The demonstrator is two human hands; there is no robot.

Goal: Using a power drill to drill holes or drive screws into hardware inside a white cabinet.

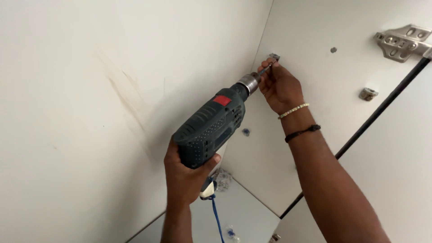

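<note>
The left hand (pixel 186 173) wraps the dark green drill (pixel 213 126), with its red square label, by the textured handle. The right hand (pixel 279 85) pinches the bit (pixel 265 69) against a small metal bracket (pixel 274 57) in the white cabinet corner.

Up in the top right corner you have a metal cabinet hinge plate (pixel 402 42) screwed to the white side panel (pixel 315 27). Just left of it sits a small round grey cap (pixel 333 50), flush with the panel. Lower down, near the dark gap (pixel 378 110) between that panel and the next one, a small metal shelf support (pixel 368 94) sticks out. On your left, the large white panel (pixel 67 90) carries a faint brownish streak (pixel 128 101) running diagonally downward. Below, a pale grey shelf (pixel 252 216) meets the corner, with crumpled clear plastic (pixel 222 179) lying on it.
</note>
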